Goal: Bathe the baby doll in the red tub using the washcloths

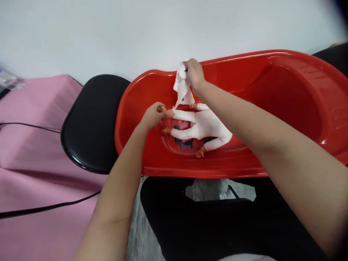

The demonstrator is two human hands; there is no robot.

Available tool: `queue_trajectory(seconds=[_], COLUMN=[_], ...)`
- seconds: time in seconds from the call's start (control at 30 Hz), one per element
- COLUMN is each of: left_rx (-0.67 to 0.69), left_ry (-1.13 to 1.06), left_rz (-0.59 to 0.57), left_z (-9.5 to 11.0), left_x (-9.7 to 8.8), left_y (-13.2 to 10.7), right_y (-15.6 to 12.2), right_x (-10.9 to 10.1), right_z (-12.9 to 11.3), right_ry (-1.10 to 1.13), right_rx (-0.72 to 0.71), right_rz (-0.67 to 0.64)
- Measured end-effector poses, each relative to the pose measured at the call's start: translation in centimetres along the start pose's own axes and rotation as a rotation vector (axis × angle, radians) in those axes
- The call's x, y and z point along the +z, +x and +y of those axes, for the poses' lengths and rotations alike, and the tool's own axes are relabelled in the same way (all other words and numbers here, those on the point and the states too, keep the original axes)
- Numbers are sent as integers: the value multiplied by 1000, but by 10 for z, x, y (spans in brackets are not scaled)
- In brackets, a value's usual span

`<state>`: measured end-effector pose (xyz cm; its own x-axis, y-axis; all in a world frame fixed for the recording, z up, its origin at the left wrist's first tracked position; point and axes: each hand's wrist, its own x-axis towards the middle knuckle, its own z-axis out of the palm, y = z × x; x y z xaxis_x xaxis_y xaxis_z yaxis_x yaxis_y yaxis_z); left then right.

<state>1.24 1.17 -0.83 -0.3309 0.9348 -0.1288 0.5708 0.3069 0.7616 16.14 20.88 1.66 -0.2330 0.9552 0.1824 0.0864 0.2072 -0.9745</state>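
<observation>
One red tub (157,159); one black seat (92,123) at its left end. One white-suited doll (209,119) lies in the tub, feet toward the left end. Right arm slants across the near edge; right hand (195,75) pinches one pale cloth (181,85), hanging by the far edge. Left arm extended; left hand (152,116) curled closed on one foot.

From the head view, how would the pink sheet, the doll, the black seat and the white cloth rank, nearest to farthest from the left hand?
1. Doll: one foot is in the left hand.
2. White cloth: ahead and right, in the right hand.
3. Black seat: left, outside the red tub.
4. Pink sheet: farther left, beyond the seat.
</observation>
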Motion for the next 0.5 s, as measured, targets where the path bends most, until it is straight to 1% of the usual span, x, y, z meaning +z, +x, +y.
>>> queue_trajectory(seconds=[0.07, 0.1, 0.2, 0.27, 0.33, 0.4, 0.5], left_rx=[15, 24, 53, 77, 86, 68, 55], left_ry=[-2, -8, -22, -34, -60, -97, -126], left_rz=[8, 11, -5, -29, -50, -66, -66], left_z=[-1, -1, -4, -6, -9, -11, -13], left_x=[0, 0, 1, 1, 1, 2, 3], left_y=[1, 1, 3, 4, 5, 5, 5], right_y=[3, 2, -9, -20, -27, -26, -15], right_x=[7, 12, 31, 45, 56, 65, 70], right_z=[-1, 0, 7, 13, 15, 11, 1], right_ry=[12, 6, -39, -108, -203, -285, -340], right_rx=[-1, -3, -31, -80, -119, -116, -34], right_rz=[21, -7, -161, -278, -337, -308, -178])
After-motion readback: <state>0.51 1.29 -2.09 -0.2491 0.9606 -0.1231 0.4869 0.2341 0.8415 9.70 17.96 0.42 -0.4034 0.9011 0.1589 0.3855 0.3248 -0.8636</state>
